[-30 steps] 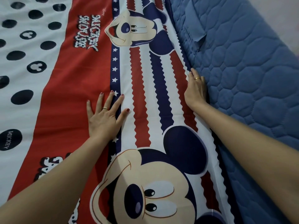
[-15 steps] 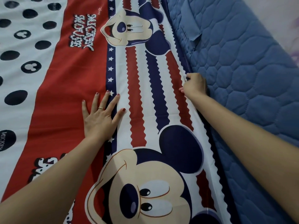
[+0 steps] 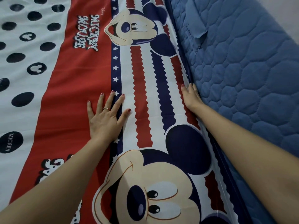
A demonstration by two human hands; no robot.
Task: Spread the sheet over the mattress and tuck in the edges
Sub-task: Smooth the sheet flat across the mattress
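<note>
A printed sheet (image 3: 68, 88) with a red band, white spotted area and cartoon mouse stripes lies flat over the bed. My left hand (image 3: 105, 117) rests palm down on it, fingers spread, at the edge of the red band. My right hand (image 3: 191, 96) is at the sheet's right edge, thumb on top, with its fingers pushed down into the gap between that edge and the blue quilted mattress (image 3: 242, 78) beside it. The fingertips are hidden in the gap.
The blue quilted mattress fills the right side, with a loose flap of blue fabric (image 3: 199, 31) near the top. A strip of pale floor or wall (image 3: 288, 18) shows at the upper right corner.
My right hand went from lying flat at the sheet's edge, to curled, to fingers pushed down into the gap. My left hand stays pressed flat on the sheet.
</note>
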